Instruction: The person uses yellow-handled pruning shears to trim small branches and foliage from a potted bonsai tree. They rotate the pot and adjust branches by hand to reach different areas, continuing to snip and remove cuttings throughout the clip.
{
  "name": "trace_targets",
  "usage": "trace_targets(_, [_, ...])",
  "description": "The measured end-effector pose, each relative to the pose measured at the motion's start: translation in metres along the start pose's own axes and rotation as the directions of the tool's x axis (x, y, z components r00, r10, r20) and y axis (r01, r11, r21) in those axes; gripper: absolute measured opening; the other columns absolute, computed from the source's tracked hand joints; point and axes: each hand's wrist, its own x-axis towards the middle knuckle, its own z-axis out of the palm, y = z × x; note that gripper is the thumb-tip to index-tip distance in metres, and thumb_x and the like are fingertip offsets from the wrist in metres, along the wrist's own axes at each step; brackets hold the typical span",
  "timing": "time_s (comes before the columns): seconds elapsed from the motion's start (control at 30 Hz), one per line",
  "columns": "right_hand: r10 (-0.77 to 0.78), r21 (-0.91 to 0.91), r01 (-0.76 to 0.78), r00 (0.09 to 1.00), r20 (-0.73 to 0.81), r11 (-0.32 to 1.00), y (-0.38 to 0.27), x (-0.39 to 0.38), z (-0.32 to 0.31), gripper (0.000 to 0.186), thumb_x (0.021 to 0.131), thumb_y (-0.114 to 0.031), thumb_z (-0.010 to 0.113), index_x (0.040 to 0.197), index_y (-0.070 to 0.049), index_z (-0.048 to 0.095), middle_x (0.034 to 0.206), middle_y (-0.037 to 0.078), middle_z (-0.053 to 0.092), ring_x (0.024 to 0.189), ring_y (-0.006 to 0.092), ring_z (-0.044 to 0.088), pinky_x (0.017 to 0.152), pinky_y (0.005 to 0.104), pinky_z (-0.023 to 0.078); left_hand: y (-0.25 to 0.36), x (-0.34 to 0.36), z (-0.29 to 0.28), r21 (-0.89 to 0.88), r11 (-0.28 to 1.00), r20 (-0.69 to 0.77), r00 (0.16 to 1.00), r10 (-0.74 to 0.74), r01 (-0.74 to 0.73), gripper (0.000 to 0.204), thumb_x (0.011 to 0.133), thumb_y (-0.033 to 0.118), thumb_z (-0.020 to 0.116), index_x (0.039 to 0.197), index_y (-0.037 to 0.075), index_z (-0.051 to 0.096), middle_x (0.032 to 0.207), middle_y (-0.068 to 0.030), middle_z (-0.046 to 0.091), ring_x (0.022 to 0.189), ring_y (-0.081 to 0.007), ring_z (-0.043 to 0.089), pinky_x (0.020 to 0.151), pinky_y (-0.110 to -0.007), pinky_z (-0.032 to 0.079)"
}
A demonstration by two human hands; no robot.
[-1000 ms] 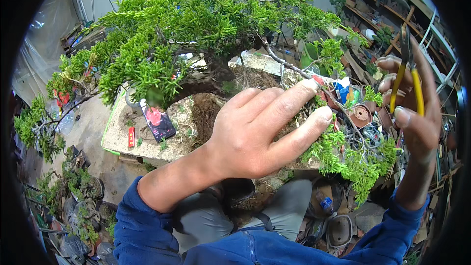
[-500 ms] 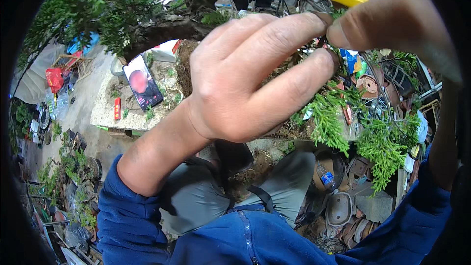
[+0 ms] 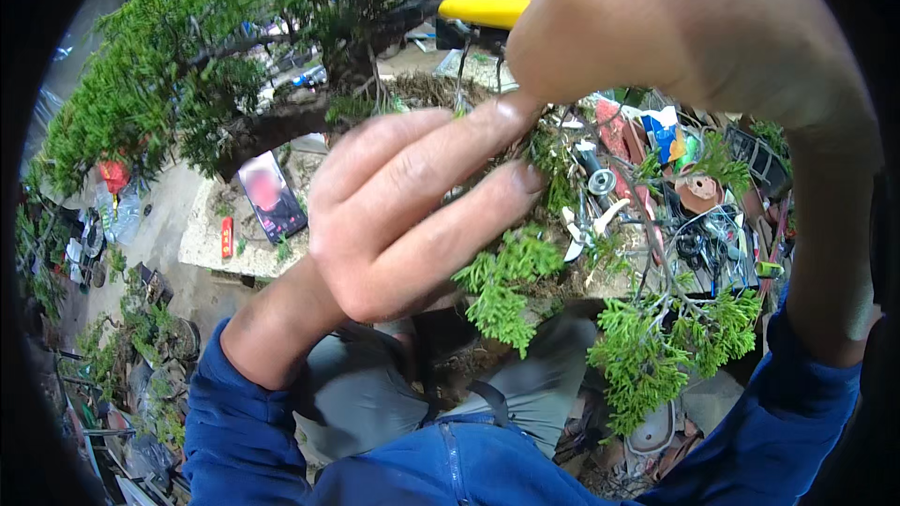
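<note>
My right hand [image 3: 647,28] is closed round yellow-handled pliers [image 3: 487,9] at the top. Their dark jaws point left into a juniper's foliage, too blurred to make out. My left hand [image 3: 403,206] reaches in beneath it, fingers stretched to the right against a thin juniper branch. Its thumb and grip are hidden, but the branch's green sprig [image 3: 511,286] hangs right below the fingertips. Another leafy branch [image 3: 647,347] droops at the lower right. The juniper's dense crown [image 3: 216,47] fills the upper left, over a thick curved trunk [image 3: 281,126].
A phone [image 3: 272,197] and a small red packet [image 3: 227,237] lie on the pale slab table [image 3: 202,234]. Tools, wire and a brown pot [image 3: 698,192] crowd the right side. Pots and clutter lie on the ground below.
Both hands and the pliers have moved left, the left hand also lower. The sprigs by the left hand have shifted left and down, and more of the tool clutter shows.
</note>
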Motion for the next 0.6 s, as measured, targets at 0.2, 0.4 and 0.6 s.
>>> trace_targets(0.2, [-0.007, -0.010, 0.007, 1.000, 0.009, 1.000, -0.007, 0.010, 0.001, 0.033, 0.065, -0.003, 0.067, 0.096, 0.005, 0.060, 0.083, 0.021, 0.053, 0.076, 0.0300, 0.053, 0.070, 0.0408, 0.041, -0.005, 0.001, 0.005, 0.039, 0.997, -0.075, 0.995, 0.063, -0.060, 0.034, 0.074, 0.009, 0.075, 0.107, 0.001, 0.075, 0.114, -0.0249, 0.074, 0.081, -0.0300, 0.069, 0.064, -0.036, 0.058])
trace_targets(0.4, [0.065, -0.001, -0.065, 0.994, 0.086, 0.998, -0.019, 0.022, 0.001, 0.027, 0.061, -0.002, 0.065, 0.086, 0.007, 0.061, 0.073, 0.023, 0.049, 0.066, 0.0318, 0.051, 0.062, 0.0420, 0.039, -0.005, 0.002, 0.002, 0.006, 0.998, -0.045, 0.997, 0.057, -0.057, 0.035, 0.073, 0.009, 0.074, 0.107, 0.001, 0.076, 0.116, -0.0260, 0.073, 0.083, -0.0307, 0.069, 0.066, -0.038, 0.059])
trace_targets(0.6, [0.126, 0.011, -0.129, 0.979, 0.159, 0.992, -0.030, 0.034, -0.003, 0.020, 0.058, -0.001, 0.063, 0.075, 0.009, 0.061, 0.062, 0.024, 0.046, 0.055, 0.0335, 0.048, 0.053, 0.0432, 0.038, -0.004, 0.002, 0.002, -0.016, 0.999, -0.044, 0.998, 0.045, -0.046, 0.036, 0.074, 0.010, 0.073, 0.109, 0.000, 0.076, 0.120, -0.0285, 0.072, 0.083, -0.0303, 0.069, 0.067, -0.038, 0.059])
